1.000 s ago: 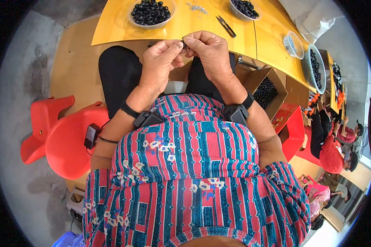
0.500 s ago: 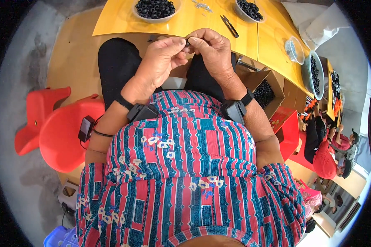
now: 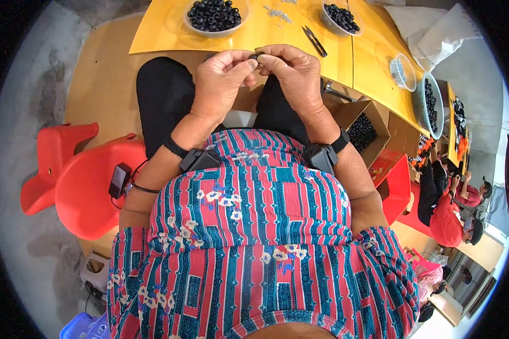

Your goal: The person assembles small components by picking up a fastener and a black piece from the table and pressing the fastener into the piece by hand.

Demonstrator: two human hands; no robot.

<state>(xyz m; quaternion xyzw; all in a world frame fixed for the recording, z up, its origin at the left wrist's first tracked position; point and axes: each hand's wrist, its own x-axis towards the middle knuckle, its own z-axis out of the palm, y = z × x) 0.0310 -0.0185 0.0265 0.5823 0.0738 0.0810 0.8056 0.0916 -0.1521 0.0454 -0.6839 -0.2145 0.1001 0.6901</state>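
Note:
A small black ring-like part [image 3: 257,56] is pinched between my two hands, just off the near edge of the yellow table [image 3: 333,59]. My left hand [image 3: 223,76] grips it from the left with thumb and forefinger. From the other side, the thumb and fingers of my right hand [image 3: 294,70] close on the same part, whose details my fingertips mostly cover. Beyond my hands stands a clear bowl of black rings [image 3: 216,16]. Small silvery pieces [image 3: 278,13] lie loose beside it, and black thread snips [image 3: 314,41] rest farther right.
More black parts fill a second bowl [image 3: 341,19], a large basin [image 3: 431,104] and a cardboard box [image 3: 373,121] below the table's right side. A small clear tub [image 3: 401,72] holds pale pieces. Red chairs [image 3: 99,183] stand at left; a person in red [image 3: 447,220] sits far right.
Both hands have come slightly nearer to me, still pinching the small black part. My left fingers have shifted around it, with the thumb turned more upward.

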